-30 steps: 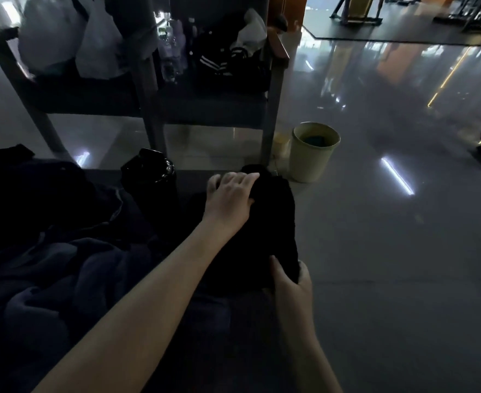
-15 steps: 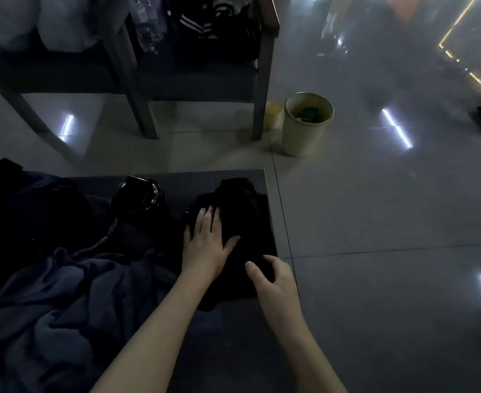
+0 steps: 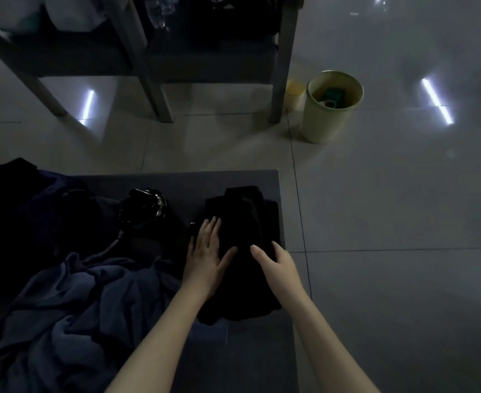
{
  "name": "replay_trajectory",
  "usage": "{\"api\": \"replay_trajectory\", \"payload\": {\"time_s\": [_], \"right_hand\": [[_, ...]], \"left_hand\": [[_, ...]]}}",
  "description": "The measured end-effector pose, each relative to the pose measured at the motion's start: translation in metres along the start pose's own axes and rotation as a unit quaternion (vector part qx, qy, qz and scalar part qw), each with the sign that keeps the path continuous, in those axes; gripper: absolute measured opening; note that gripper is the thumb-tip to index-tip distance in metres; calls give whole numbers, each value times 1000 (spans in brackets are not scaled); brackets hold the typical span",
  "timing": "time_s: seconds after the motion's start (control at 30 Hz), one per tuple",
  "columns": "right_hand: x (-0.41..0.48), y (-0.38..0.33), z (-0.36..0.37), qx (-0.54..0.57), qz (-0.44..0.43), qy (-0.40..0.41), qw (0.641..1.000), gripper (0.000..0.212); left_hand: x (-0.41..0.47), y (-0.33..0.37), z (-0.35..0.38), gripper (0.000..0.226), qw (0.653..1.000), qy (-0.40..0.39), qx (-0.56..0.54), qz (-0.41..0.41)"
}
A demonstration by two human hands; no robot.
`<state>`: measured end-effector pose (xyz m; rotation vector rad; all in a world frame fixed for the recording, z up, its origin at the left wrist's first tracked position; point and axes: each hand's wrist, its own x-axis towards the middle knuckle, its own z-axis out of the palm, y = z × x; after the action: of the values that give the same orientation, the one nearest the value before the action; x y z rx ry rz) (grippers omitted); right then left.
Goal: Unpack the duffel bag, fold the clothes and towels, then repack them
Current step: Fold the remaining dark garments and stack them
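Observation:
A folded black garment (image 3: 243,222) lies on the right part of a dark mat (image 3: 177,182) on the floor. My left hand (image 3: 205,258) presses flat on its left side, fingers straight and together. My right hand (image 3: 276,262) rests on the garment's right side with the thumb spread and the fingers reaching over the edge. A rumpled blue-grey towel or garment (image 3: 72,307) is heaped on the mat to the left. Dark fabric (image 3: 21,205), perhaps the duffel bag, lies at the far left; I cannot make it out in the dim light.
A black bottle with a shiny lid (image 3: 144,205) stands on the mat left of the black garment. Chairs (image 3: 219,55) loaded with bags and clothes stand behind the mat. A pale green bin (image 3: 330,109) sits on the tiled floor to the right of a chair leg.
My left hand has slid back from the garment's far end to its left side and lies flat. My right hand moved from the near edge onto the right side. The view tilted down.

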<state>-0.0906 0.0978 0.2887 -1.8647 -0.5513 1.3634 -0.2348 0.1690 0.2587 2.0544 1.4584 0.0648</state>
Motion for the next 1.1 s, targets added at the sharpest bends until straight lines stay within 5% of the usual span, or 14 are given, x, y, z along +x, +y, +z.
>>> {"api": "replay_trajectory", "payload": {"time_s": [0.07,0.23,0.37,0.5,1.1], "right_hand": [[5,-4,5,2,4,-4,1000,59],[4,-17,8,57,1,-48,997,32],[3,-25,7,110,30,-64,991,49],[2,-30,7,163,79,-104,978,26],[-55,-43,-8,208,57,-79,973,47]], "left_hand": [[-1,-3,0,86,999,16,-35,10],[-2,-7,3,73,997,34,-59,27],[-3,2,2,74,995,50,-78,42],[-6,7,1,68,992,53,-101,57],[-49,48,-44,48,945,34,-318,64]]}}
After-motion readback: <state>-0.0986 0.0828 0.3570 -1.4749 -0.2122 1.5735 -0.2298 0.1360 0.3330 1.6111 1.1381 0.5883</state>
